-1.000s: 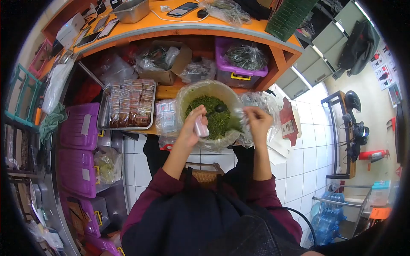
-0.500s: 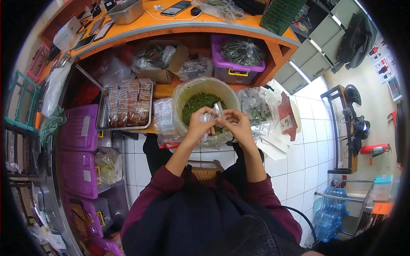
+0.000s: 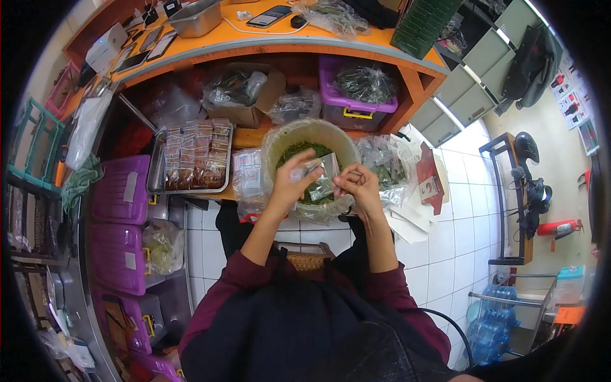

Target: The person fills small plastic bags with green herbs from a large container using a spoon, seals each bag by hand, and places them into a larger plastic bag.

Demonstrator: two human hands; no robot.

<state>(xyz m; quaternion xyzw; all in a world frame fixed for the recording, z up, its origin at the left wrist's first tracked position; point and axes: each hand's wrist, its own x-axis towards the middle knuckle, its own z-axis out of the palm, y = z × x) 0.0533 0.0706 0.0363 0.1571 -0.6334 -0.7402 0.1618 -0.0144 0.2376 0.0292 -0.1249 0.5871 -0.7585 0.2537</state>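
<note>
A small clear zip bag point(image 3: 328, 173) hangs over the bucket, pinched at its right edge between the thumb and fingers of my right hand point(image 3: 359, 184). My left hand point(image 3: 289, 183) is open, its fingers spread at the bag's left side and the thumb close to the plastic. Below both hands stands a round bucket point(image 3: 272, 137) with a clear plastic liner. Chopped green leaves point(image 3: 294, 150) fill its lower part, partly hidden by my hands and the bag.
Left of the bucket are a stack of small printed packets point(image 3: 247, 172) and a metal tray point(image 3: 153, 167) of filled brown sachets. A plastic bag of greens point(image 3: 389, 167) lies at its right. Behind, a purple-lidded box point(image 3: 328, 95) sits under the orange counter point(image 3: 235, 28).
My hands have moved apart. The small bag, earlier bunched between both hands, now shows flat, held at its right edge by my right hand, while my left fingers have spread.
</note>
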